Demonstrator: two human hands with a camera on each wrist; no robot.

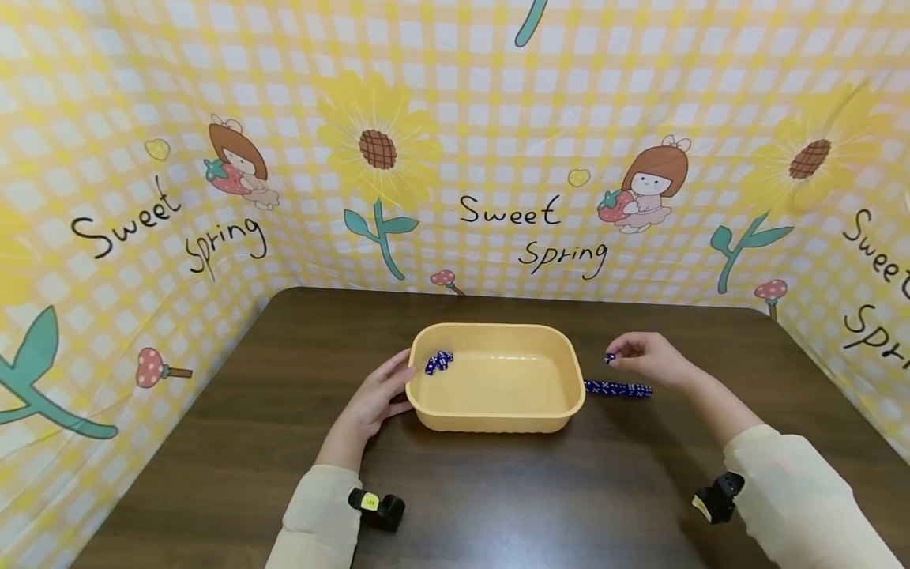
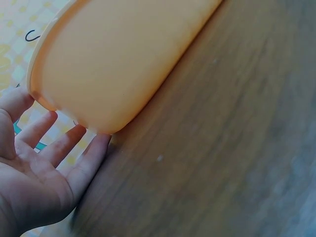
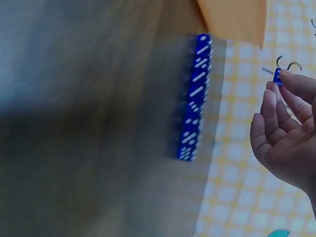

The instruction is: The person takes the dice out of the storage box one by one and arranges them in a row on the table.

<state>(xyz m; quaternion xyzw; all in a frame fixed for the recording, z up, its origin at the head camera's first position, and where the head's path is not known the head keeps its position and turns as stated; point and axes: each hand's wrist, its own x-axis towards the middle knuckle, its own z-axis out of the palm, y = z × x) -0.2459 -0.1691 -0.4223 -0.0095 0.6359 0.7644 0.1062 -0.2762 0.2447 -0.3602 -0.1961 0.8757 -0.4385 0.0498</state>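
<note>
Your right hand (image 1: 654,359) pinches one blue die (image 1: 610,358) between thumb and fingertips, to the right of the yellow tub (image 1: 498,423). From that hand the tub lies left, its long axis running left to right — so its right end is nearer. A row of dice (image 1: 618,389) stretches the same way, nearer you than the pinched die. Your left hand (image 1: 373,399) — fingers fairly straight — touches the tub's left end.
</note>
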